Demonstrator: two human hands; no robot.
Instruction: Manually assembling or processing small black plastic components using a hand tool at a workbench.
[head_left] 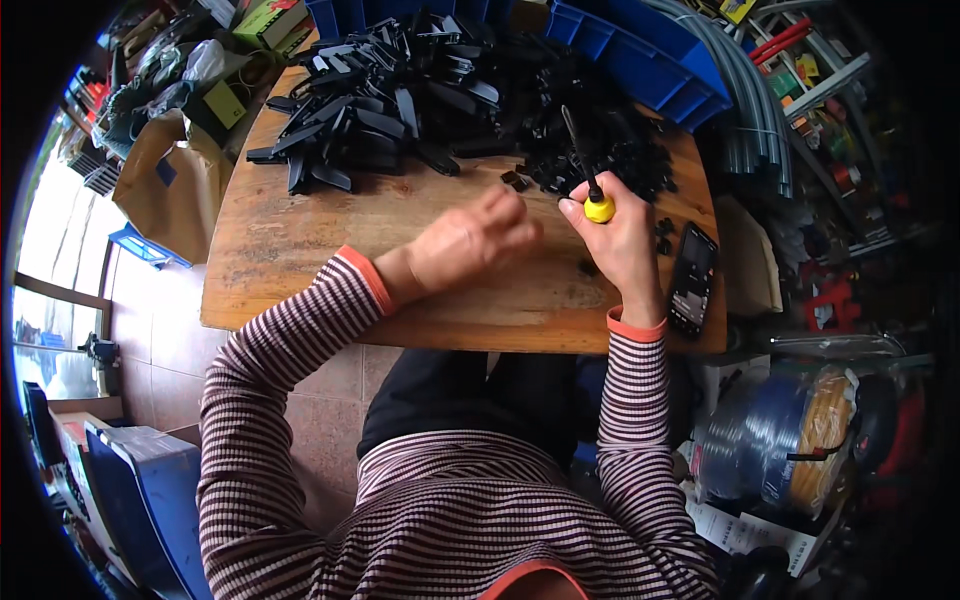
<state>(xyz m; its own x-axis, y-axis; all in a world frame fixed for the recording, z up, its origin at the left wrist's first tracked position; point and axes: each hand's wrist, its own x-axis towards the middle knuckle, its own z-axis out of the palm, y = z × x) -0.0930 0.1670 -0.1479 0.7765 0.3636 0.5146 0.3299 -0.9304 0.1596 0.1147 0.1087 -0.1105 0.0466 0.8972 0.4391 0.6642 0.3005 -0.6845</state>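
Note:
My right hand (622, 235) is closed round a screwdriver (599, 207) with a yellow and black handle; its dark shaft points away from me over the pile. To its left, my left hand (470, 243) hovers above the wooden table (300, 240), its fingers bent and smeared by motion. Whether anything is between them cannot be made out. Beyond both hands lies a heap of long, flat black plastic pieces (380, 120). Small black parts (640, 165) are piled at the right of that heap, and a few loose ones (514, 180) lie just past my left hand.
A phone (693, 278) lies near the table's right edge. Blue bins (650, 60) stand at the back, beside coiled grey tubing (755, 110). A brown paper bag (165, 185) is off the left side. Wrapped coils (770, 440) sit at lower right.

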